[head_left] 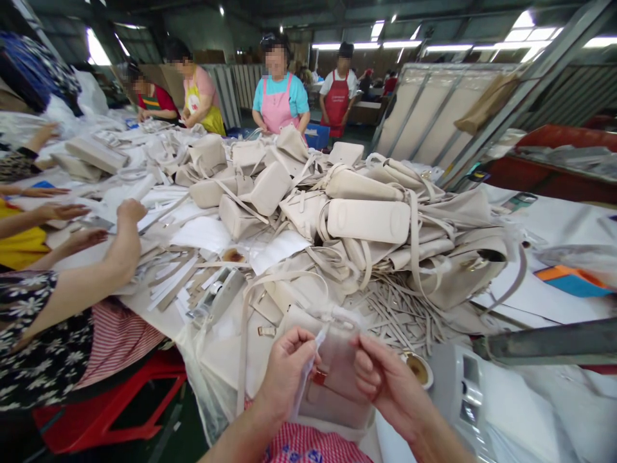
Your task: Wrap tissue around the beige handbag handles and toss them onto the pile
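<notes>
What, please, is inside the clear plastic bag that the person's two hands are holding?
Inside the clear plastic bag, held by the left hand and right hand, is a small beige leather handbag with a reddish clasp; its lower part is hidden.

Cold white tube lights (385, 44) run along the dark ceiling, far above the heap of cream bags (337, 212), and burn out to pure glare at the upper right. A window (95, 48) far to the left of the heap is blown white too. The heap itself sits evenly lit and sharp, with soft, shallow shadows. Below the heap it is dim around the red stool (110, 405). Toward the edges straight lines bow and stretch. The faces beyond the heap are blurred.
</notes>
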`<act>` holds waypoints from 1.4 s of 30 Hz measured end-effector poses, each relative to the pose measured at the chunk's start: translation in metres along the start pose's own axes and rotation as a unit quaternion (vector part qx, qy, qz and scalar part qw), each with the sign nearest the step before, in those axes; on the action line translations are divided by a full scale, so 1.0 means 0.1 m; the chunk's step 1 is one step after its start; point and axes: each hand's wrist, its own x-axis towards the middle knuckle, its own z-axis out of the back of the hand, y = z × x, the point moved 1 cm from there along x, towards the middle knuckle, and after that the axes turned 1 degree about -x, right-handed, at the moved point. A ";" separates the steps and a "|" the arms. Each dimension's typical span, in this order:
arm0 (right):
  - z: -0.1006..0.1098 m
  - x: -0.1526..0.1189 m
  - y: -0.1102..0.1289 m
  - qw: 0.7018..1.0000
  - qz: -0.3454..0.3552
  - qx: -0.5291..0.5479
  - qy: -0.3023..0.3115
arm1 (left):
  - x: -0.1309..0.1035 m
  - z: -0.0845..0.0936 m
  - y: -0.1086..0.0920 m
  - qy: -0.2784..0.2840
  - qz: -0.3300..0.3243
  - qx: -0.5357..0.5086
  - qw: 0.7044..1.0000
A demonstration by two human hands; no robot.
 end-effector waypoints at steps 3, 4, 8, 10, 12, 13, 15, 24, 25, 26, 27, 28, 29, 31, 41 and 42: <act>-0.05 -0.07 -0.13 0.993 0.012 -0.119 0.004 | -0.06 0.01 -0.01 -0.012 -0.081 0.085 0.993; -0.08 -0.08 -0.17 0.989 0.017 -0.145 0.007 | -0.08 0.01 0.01 -0.010 -0.106 0.112 0.988; -0.21 -0.06 -0.26 0.990 0.017 -0.133 0.049 | -0.13 0.02 0.12 0.012 -0.125 0.119 0.985; -0.23 -0.02 -0.26 0.993 -0.020 -0.091 0.070 | -0.13 0.03 0.17 0.026 -0.079 0.048 0.995; -0.22 0.02 -0.25 0.991 -0.067 -0.060 0.103 | -0.13 0.04 0.20 0.045 -0.008 -0.035 0.998; -0.21 0.04 -0.24 0.987 -0.085 -0.053 0.129 | -0.13 0.04 0.21 0.057 0.031 -0.069 0.996; -0.19 0.07 -0.23 0.975 -0.108 -0.046 0.191 | -0.13 0.05 0.20 0.080 0.095 -0.117 0.985; -0.16 0.23 -0.34 0.973 0.002 -0.146 0.178 | -0.07 0.09 0.25 0.061 0.102 -0.127 0.985; -0.14 0.23 -0.36 0.970 0.017 -0.173 0.172 | -0.07 0.09 0.26 0.068 0.102 -0.120 0.985; -0.12 0.22 -0.38 0.963 0.025 -0.208 0.170 | -0.07 0.10 0.28 0.081 0.098 -0.106 0.986; -0.08 0.19 -0.39 0.951 0.030 -0.256 0.169 | -0.08 0.12 0.28 0.094 0.087 -0.081 0.989; -0.03 0.14 -0.38 0.933 0.040 -0.316 0.169 | -0.09 0.15 0.28 0.103 0.067 -0.040 0.992; 0.04 0.07 -0.36 0.906 0.065 -0.383 0.166 | -0.10 0.20 0.27 0.105 0.036 0.018 0.994; 0.22 -0.08 -0.26 0.837 0.168 -0.508 0.114 | -0.12 0.35 0.21 0.072 -0.065 0.170 0.981; 0.81 -0.10 -0.14 0.589 0.406 -0.698 0.021 | 0.17 0.97 0.23 -0.003 -0.115 0.334 0.935; 0.78 -0.11 -0.26 0.553 0.432 -0.709 0.064 | 0.17 1.00 0.29 0.026 -0.097 0.324 0.941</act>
